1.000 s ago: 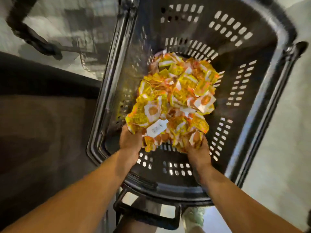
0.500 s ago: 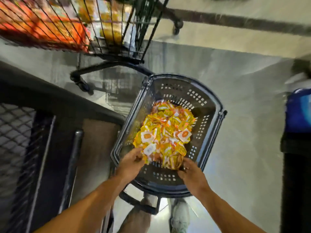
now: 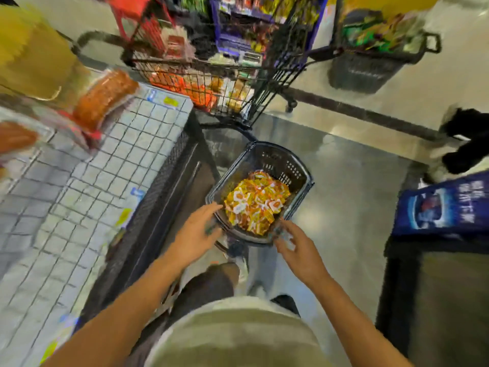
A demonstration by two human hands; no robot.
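Note:
A dark plastic shopping basket (image 3: 293, 168) stands on the shop floor below me. A heap of small yellow and orange sachets (image 3: 255, 203) fills its near half. My left hand (image 3: 197, 234) hovers above the basket's near left rim with its fingers stretched out and nothing in it. On the other side, my right hand (image 3: 297, 245) is above the near right rim, fingers loosely spread and blurred; it seems to hold nothing. Neither hand touches the sachets.
A white wire shelf (image 3: 87, 197) with price tags and wrapped goods runs along the left. A loaded wire trolley (image 3: 225, 75) stands beyond the basket, another dark basket (image 3: 367, 70) at the top right. A blue display (image 3: 447, 205) is to the right.
Both hands let go of the sachet heap and pulled back over the basket's near rim. The view rose and drew away, bringing the shelf, trolley and floor into sight.

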